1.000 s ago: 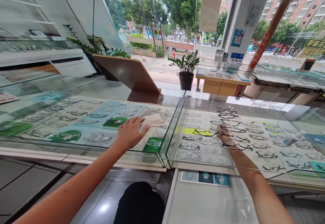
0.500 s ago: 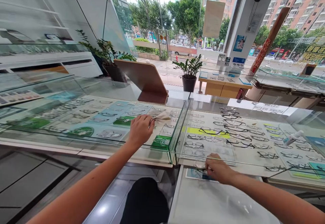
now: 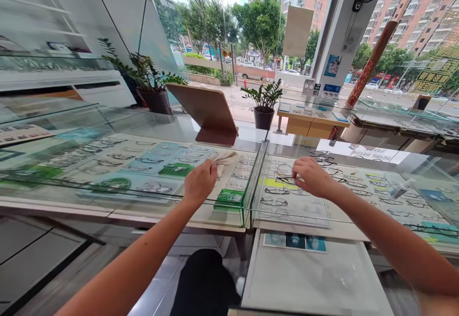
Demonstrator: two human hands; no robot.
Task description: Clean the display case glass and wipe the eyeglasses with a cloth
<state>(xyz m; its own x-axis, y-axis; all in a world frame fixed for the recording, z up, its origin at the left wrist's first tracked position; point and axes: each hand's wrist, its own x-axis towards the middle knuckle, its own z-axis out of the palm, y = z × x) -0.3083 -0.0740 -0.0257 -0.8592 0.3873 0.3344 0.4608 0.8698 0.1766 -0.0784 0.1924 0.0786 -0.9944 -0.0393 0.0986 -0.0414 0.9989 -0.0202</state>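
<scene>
My left hand (image 3: 200,181) is closed on a pale beige cloth (image 3: 225,159) above the left glass display case (image 3: 161,117). My right hand (image 3: 311,177) is closed on a pair of glasses (image 3: 285,171), held over the right-hand case. One round lens rises beside my fingers; the rest of the frame is partly hidden by the hand. Under the glass lie rows of glasses, among them a pair (image 3: 274,201) near the front edge. Below the right case a white drawer (image 3: 304,285) is pulled out, with a strip of picture cards (image 3: 295,241) in it.
A brown tilted board (image 3: 206,110) stands on the left case. Potted plants (image 3: 263,115) sit beyond the counter, before the window. A small white bottle (image 3: 402,188) stands on the right. The cases' glass edges meet between my hands.
My right hand has risen from the open drawer to above the right case, bringing the glasses along. My left hand stays nearly in place, and the cloth in it has shifted shape.
</scene>
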